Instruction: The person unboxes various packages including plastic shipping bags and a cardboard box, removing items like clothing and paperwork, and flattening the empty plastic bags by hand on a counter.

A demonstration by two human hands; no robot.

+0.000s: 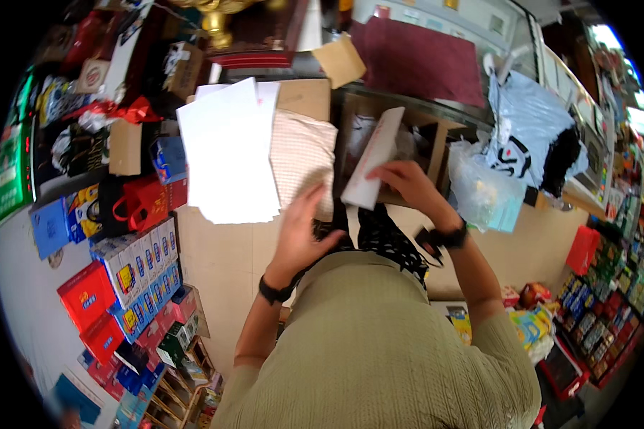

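My right hand (pixel 410 185) grips the near end of a folded white paper (pixel 378 155), which bears faint red writing and slants over an open cardboard box (pixel 437 153). My left hand (pixel 303 230) is at the near edge of a checked cloth (pixel 303 155), its fingers spread and slightly blurred; whether it touches the cloth I cannot tell. Left of the cloth lies a fanned stack of white paper sheets (pixel 228 155), partly over a brown cardboard piece (pixel 305 96). Both wrists wear dark bands.
A maroon cloth (pixel 421 59) and a tan paper piece (pixel 339 61) lie on the glass counter. Plastic bags (pixel 531 123) stand at the right. Red gift bags (pixel 150 201) and stacked cartons (pixel 145 263) line the left. Packed shelves (pixel 595 327) are at the far right.
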